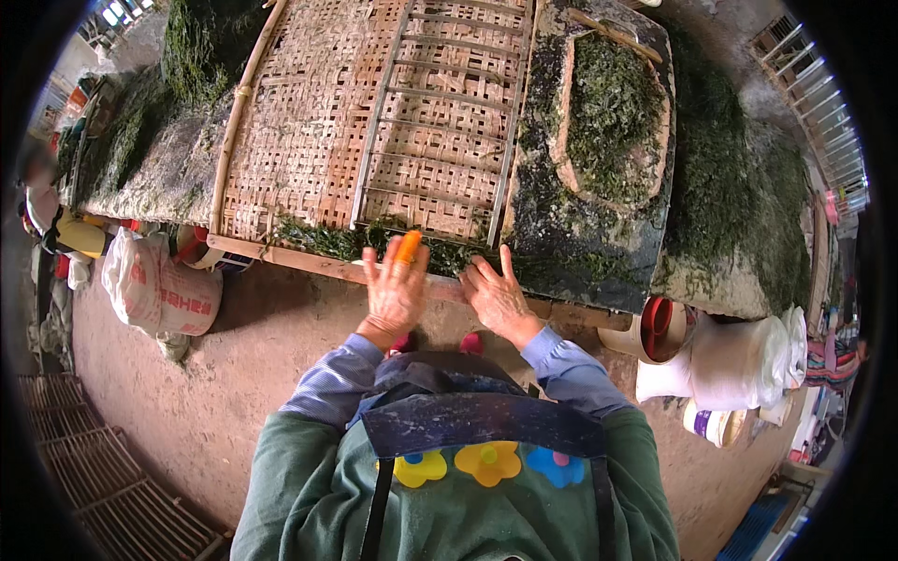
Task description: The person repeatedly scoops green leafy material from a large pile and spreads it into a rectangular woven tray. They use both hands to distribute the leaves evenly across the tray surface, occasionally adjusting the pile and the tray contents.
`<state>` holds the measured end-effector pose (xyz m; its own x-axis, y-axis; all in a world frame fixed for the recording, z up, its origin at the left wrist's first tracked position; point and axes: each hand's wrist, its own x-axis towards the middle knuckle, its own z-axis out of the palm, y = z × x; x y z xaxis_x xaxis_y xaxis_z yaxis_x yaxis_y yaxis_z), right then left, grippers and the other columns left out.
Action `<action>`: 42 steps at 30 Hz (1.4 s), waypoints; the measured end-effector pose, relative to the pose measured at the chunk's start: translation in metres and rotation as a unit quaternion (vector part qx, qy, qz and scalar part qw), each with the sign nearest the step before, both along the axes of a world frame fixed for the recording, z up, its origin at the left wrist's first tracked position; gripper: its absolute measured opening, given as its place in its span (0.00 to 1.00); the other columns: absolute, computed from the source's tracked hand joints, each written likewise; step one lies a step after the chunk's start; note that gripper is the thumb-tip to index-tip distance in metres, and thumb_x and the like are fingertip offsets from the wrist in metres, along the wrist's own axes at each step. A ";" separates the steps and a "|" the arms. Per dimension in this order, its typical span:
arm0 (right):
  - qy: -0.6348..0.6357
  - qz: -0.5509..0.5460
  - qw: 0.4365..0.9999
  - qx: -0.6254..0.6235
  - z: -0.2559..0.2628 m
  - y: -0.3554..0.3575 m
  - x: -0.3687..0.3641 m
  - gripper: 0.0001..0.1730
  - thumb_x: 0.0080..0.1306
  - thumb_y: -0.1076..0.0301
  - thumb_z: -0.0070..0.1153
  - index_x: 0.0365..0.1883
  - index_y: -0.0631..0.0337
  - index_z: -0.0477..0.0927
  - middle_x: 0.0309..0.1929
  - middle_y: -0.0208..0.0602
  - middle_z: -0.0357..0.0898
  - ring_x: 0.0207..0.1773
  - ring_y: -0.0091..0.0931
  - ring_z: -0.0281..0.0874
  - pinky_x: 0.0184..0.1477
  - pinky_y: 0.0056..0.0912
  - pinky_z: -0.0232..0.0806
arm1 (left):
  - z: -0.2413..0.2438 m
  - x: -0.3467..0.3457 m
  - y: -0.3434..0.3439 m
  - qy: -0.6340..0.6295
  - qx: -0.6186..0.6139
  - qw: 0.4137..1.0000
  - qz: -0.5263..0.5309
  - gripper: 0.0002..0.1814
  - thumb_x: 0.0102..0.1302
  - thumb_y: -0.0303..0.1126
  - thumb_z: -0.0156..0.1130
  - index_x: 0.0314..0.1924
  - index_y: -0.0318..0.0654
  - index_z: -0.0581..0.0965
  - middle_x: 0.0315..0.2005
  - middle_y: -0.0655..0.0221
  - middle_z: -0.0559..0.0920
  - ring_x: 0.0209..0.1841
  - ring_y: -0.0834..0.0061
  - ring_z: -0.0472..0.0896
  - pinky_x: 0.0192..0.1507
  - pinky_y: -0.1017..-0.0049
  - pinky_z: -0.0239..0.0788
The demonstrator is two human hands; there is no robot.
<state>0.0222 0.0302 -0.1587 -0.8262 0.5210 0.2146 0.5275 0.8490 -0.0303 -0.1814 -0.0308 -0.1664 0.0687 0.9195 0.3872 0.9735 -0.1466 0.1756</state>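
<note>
My left hand (398, 291), with an orange sleeve (408, 247) on one finger, rests flat with fingers spread at the near edge of a woven bamboo tray (302, 140). My right hand (494, 291) lies close by on the right, its fingers partly bent and touching a strip of dark green seaweed (323, 238). The strip runs along the tray's near edge. A ladder-like slatted frame (449, 95) lies on the weave, its near end at the seaweed. To the right, a wood-rimmed basket (565, 126) holds chopped green seaweed (610, 105) on a dark board (547, 259).
Heaps of seaweed (708, 161) flank the work surface. White sacks (736, 357) and a bucket with a red bowl (656, 322) stand at right. A tied sack (161, 284) stands at left. Slatted racks (105, 477) lie lower left; another person (45, 203) is far left.
</note>
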 end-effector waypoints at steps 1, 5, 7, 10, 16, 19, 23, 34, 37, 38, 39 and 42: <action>0.014 0.018 0.999 -0.034 0.000 0.003 0.004 0.13 0.55 0.67 0.53 0.39 0.59 0.81 0.47 0.32 0.74 0.62 0.31 0.64 0.69 0.64 0.42 | -0.004 0.008 -0.002 -0.002 0.009 0.998 -0.058 0.32 0.57 0.36 0.61 0.63 0.39 0.67 0.66 0.61 0.61 0.69 0.60 0.58 0.69 0.48 0.38; 0.017 0.015 0.995 -0.101 0.011 0.024 0.029 0.15 0.54 0.65 0.61 0.41 0.56 0.80 0.49 0.30 0.73 0.60 0.28 0.67 0.70 0.52 0.45 | 0.000 0.041 0.012 -0.088 -0.076 0.972 -0.205 0.30 0.59 0.36 0.59 0.62 0.37 0.68 0.64 0.60 0.66 0.68 0.61 0.61 0.68 0.58 0.49; 0.142 -0.043 0.988 -0.042 0.007 0.021 0.045 0.19 0.52 0.64 0.65 0.42 0.56 0.79 0.50 0.30 0.73 0.60 0.29 0.67 0.70 0.52 0.46 | -0.020 0.030 0.014 -0.023 -0.067 0.989 -0.133 0.26 0.62 0.40 0.58 0.59 0.38 0.71 0.62 0.63 0.69 0.69 0.66 0.61 0.68 0.57 0.47; 0.124 -0.147 0.975 -0.114 0.004 0.017 0.063 0.39 0.48 0.59 0.71 0.58 0.55 0.70 0.63 0.36 0.61 0.69 0.36 0.56 0.70 0.55 0.45 | -0.035 0.007 -0.001 -0.009 -0.082 0.991 -0.110 0.24 0.62 0.37 0.57 0.58 0.40 0.72 0.61 0.64 0.70 0.69 0.65 0.60 0.70 0.56 0.41; 0.119 -0.174 0.962 -0.174 -0.003 0.014 0.039 0.35 0.45 0.74 0.67 0.55 0.52 0.72 0.69 0.39 0.53 0.75 0.39 0.43 0.71 0.60 0.37 | -0.021 0.025 0.007 -0.035 -0.095 0.986 -0.136 0.26 0.63 0.40 0.55 0.61 0.39 0.70 0.65 0.63 0.66 0.70 0.64 0.57 0.69 0.56 0.43; 0.145 -0.180 0.953 -0.194 0.003 0.014 0.031 0.28 0.45 0.77 0.64 0.47 0.53 0.74 0.69 0.40 0.54 0.75 0.40 0.43 0.71 0.61 0.37 | -0.023 0.042 0.018 -0.024 -0.132 0.977 -0.163 0.29 0.63 0.43 0.56 0.61 0.37 0.69 0.65 0.61 0.65 0.71 0.64 0.56 0.68 0.56 0.46; 0.171 -0.204 0.950 -0.162 -0.005 0.011 0.022 0.22 0.44 0.77 0.64 0.39 0.55 0.74 0.68 0.41 0.54 0.75 0.41 0.44 0.70 0.63 0.38 | -0.021 0.050 0.020 0.012 -0.166 0.975 -0.145 0.28 0.61 0.43 0.57 0.59 0.36 0.70 0.63 0.61 0.67 0.71 0.63 0.56 0.68 0.54 0.47; 0.102 -0.170 0.969 -0.149 0.007 0.020 -0.032 0.06 0.59 0.74 0.50 0.36 0.64 0.71 0.36 0.46 0.70 0.32 0.42 0.77 0.32 0.39 0.72 | -0.001 0.049 0.021 0.017 -0.291 0.942 -0.169 0.40 0.59 0.46 0.59 0.67 0.36 0.59 0.69 0.58 0.56 0.74 0.58 0.44 0.71 0.49 0.35; 0.110 -0.143 0.959 -0.218 0.019 0.027 -0.065 0.07 0.58 0.70 0.53 0.30 0.66 0.74 0.28 0.43 0.71 0.34 0.37 0.77 0.36 0.38 0.73 | -0.009 0.050 0.023 -0.021 -0.307 0.940 -0.149 0.31 0.60 0.45 0.57 0.63 0.44 0.68 0.65 0.63 0.64 0.70 0.64 0.56 0.68 0.45 0.40; 0.037 -0.031 0.985 -0.164 0.019 0.026 -0.075 0.08 0.58 0.69 0.53 0.31 0.67 0.75 0.31 0.43 0.72 0.37 0.37 0.76 0.39 0.39 0.72 | -0.018 0.050 0.022 -0.030 -0.318 0.938 -0.137 0.30 0.60 0.45 0.57 0.62 0.44 0.68 0.64 0.63 0.66 0.68 0.64 0.58 0.67 0.45 0.42; 0.117 0.042 0.980 -0.158 0.027 0.020 -0.085 0.08 0.58 0.70 0.53 0.33 0.66 0.76 0.33 0.42 0.72 0.41 0.35 0.75 0.42 0.37 0.72 | -0.024 0.048 0.021 -0.041 -0.326 0.937 -0.117 0.28 0.60 0.44 0.57 0.60 0.44 0.69 0.62 0.63 0.67 0.67 0.64 0.60 0.66 0.46 0.44; 0.257 0.132 0.951 -0.110 0.061 0.016 -0.086 0.09 0.63 0.71 0.51 0.40 0.64 0.78 0.43 0.46 0.74 0.45 0.36 0.75 0.48 0.40 0.71 | -0.040 0.050 0.027 -0.075 -0.352 0.929 -0.083 0.24 0.60 0.42 0.57 0.57 0.44 0.72 0.59 0.64 0.71 0.63 0.63 0.65 0.63 0.47 0.50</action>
